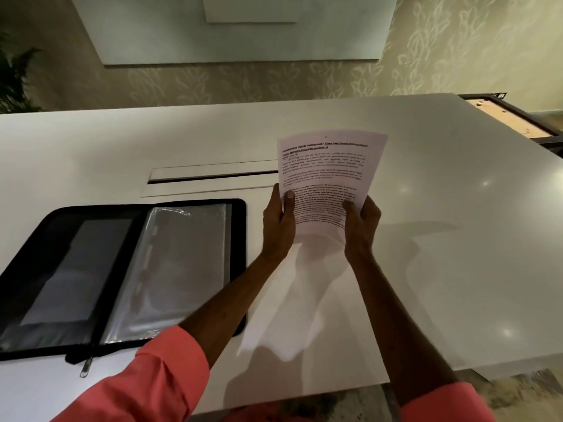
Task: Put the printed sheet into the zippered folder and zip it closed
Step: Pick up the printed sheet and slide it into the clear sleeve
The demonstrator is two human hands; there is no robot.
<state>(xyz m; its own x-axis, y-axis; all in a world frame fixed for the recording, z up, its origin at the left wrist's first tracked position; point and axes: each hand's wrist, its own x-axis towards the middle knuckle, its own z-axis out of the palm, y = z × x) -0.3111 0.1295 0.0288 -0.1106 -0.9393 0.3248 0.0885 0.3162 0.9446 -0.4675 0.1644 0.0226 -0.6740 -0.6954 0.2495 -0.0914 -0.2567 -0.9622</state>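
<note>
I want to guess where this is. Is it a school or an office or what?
Probably an office or meeting room: a long white table with a cable slot, patterned wallpaper, and an open zippered folder.

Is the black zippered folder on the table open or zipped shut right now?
Open. The folder lies spread flat on the table, both inner halves showing, a clear plastic sleeve exposed on its right half, and the zipper pull hanging loose at its near edge.

Coral-pink sleeves (pixel 164 370) (pushed up the forearms); each hand (pixel 278 222) bare.
</note>
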